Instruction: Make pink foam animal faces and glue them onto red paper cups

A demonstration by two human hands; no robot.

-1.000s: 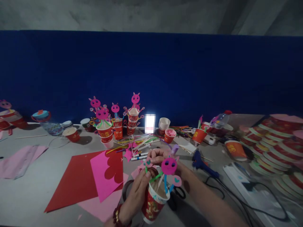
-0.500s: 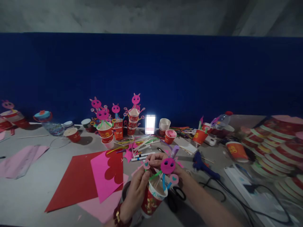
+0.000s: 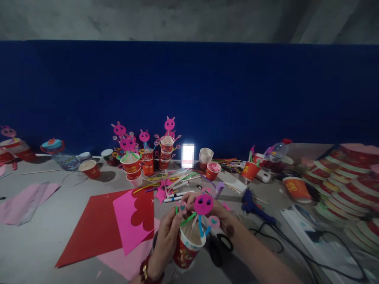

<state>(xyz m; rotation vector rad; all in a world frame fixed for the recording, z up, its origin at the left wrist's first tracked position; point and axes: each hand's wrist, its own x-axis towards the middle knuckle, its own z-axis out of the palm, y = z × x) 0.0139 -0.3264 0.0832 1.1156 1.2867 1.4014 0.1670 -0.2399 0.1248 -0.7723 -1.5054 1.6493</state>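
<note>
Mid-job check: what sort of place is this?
Likely a paper-craft workspace: a blue glue gun lies on the table, near cut pink paper on a red sheet, with pink-faced cup figures standing at the back.

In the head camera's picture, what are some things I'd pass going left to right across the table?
Pale pink paper, bright pink sheet, nearest paper cup, black-handled scissors, blue glue gun, white power strip.

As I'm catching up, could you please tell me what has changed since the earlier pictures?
The decorated cup and its pink face shifted slightly left, as did the left hand and right hand; nothing was visibly grasped or released. The red sheet and glue gun stayed put.
</note>
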